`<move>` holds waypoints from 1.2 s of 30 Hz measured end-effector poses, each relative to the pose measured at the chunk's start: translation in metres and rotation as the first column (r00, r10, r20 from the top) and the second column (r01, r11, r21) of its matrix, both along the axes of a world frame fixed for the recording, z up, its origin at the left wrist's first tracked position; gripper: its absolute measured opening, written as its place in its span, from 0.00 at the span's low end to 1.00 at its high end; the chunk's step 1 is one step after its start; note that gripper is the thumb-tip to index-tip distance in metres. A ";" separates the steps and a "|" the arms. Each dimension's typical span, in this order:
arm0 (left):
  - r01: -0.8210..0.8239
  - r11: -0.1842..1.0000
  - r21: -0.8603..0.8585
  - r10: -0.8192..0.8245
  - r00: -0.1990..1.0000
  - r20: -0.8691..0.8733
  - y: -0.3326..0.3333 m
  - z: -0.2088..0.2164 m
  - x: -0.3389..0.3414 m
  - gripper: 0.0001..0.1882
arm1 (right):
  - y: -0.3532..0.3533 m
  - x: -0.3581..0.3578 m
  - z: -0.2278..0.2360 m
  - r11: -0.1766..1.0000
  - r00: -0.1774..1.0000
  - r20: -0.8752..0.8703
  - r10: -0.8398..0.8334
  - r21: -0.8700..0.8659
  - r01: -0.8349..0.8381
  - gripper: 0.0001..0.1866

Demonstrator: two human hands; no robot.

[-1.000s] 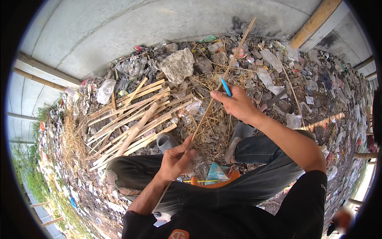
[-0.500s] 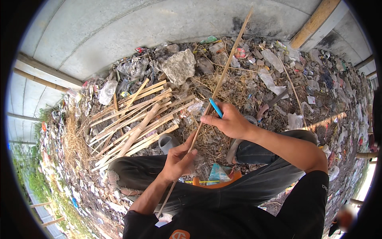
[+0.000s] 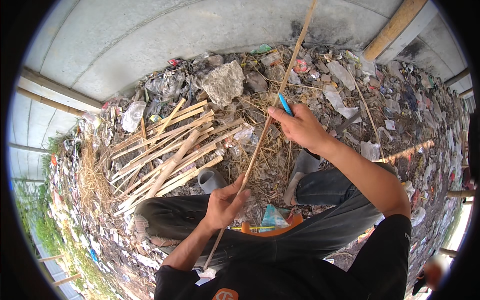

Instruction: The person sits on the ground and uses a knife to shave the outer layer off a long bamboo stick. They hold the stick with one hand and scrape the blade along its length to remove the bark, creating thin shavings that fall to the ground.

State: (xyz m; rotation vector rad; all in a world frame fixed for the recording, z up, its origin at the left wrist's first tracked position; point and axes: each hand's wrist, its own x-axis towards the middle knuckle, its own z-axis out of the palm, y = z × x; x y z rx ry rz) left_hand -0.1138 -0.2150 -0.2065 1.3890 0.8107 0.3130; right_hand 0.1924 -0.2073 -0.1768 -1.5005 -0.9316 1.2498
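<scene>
A long, thin bamboo strip (image 3: 261,138) runs slantwise between my knees, its far end up against the grey wall and its near end by my shirt. My left hand (image 3: 224,204) is closed round its lower part, thumb and fingers pinching it. Higher up, my right hand (image 3: 303,128) is closed on a blue pen (image 3: 285,104), which points up and away. The right thumb presses on the strip, so this hand grips both. On the ground past my right wrist lies a knife (image 3: 348,121), its handle mostly hidden by the hand.
Left of centre lies a pile of split bamboo pieces (image 3: 172,159). Behind it sits a large pale rock (image 3: 223,83), near the concrete wall (image 3: 165,45). Plastic litter and dry straw cover the ground. An orange plastic edge (image 3: 289,228) shows between my legs.
My right hand has slid up and away along the strip with the pen, now farther from the left hand. The strip has shifted slightly away; the left hand has barely moved.
</scene>
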 end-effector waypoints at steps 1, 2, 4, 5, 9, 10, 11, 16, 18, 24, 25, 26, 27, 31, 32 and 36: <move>0.002 1.000 0.031 -0.002 1.000 0.002 0.000 -0.001 0.000 0.25 | 0.001 -0.001 0.001 1.000 0.999 -0.047 -0.016 -0.011 0.015 0.19; 0.003 0.998 0.062 -0.004 1.000 0.003 0.000 -0.002 -0.001 0.25 | 0.001 -0.003 0.003 0.999 0.995 -0.095 -0.031 -0.023 0.029 0.20; 0.004 0.993 0.122 -0.007 1.000 0.020 0.000 -0.001 0.001 0.26 | 0.000 -0.004 0.004 0.999 0.987 -0.155 -0.041 -0.028 0.037 0.19; 0.003 0.989 0.150 -0.009 0.999 0.035 0.000 0.001 0.003 0.26 | -0.001 -0.004 0.002 0.999 0.985 -0.168 -0.035 -0.020 0.032 0.19; 0.030 0.983 0.181 -0.035 0.999 0.020 0.001 -0.001 0.000 0.27 | -0.003 -0.002 0.004 1.000 0.989 -0.144 0.019 0.004 -0.019 0.20; 0.027 0.985 0.170 -0.031 0.999 0.021 0.001 0.000 0.000 0.27 | -0.003 -0.001 0.004 0.999 0.992 -0.119 0.034 0.009 -0.034 0.20; 0.023 0.987 0.159 -0.027 0.999 0.022 0.001 0.001 0.000 0.27 | -0.003 -0.001 0.004 0.999 0.994 -0.094 0.050 0.014 -0.049 0.20; -0.001 0.994 0.108 0.000 1.000 0.010 0.001 0.005 0.000 0.26 | -0.013 -0.007 0.011 0.968 0.778 0.615 0.123 0.097 -0.230 0.25; -0.023 0.993 0.114 0.024 1.000 -0.014 0.001 0.003 -0.004 0.26 | -0.021 -0.022 0.023 0.954 0.546 0.811 0.210 -0.048 -0.296 0.30; 0.043 0.988 0.149 -0.031 0.996 -0.084 0.002 -0.003 -0.016 0.27 | 0.005 0.023 0.011 0.993 0.557 0.829 0.051 0.017 -0.116 0.34; 0.046 0.990 0.131 -0.038 0.997 -0.061 0.001 -0.003 -0.017 0.27 | 0.011 0.040 0.015 0.996 0.568 0.822 0.026 0.027 -0.085 0.34; 0.046 0.992 0.117 -0.042 0.998 -0.038 0.000 -0.001 -0.018 0.27 | 0.016 0.056 0.021 0.998 0.577 0.816 -0.001 0.041 -0.056 0.34; 0.046 0.994 0.104 -0.045 0.999 -0.015 -0.001 0.001 -0.018 0.27 | 0.017 0.064 0.026 0.998 0.586 0.810 -0.028 0.055 -0.027 0.34; -0.024 0.995 -0.097 0.034 0.994 0.104 0.001 0.002 -0.015 0.26 | -0.011 -0.002 0.012 0.941 0.621 0.746 0.240 -0.024 -0.336 0.37; -0.025 0.995 -0.095 0.035 0.993 0.109 0.003 0.001 -0.012 0.26 | -0.019 -0.013 0.009 0.929 0.639 0.727 0.253 0.002 -0.370 0.38; -0.007 0.996 -0.084 0.013 0.997 0.074 0.002 -0.004 -0.025 0.26 | 0.013 0.029 -0.007 0.979 0.709 0.699 0.096 0.062 -0.194 0.38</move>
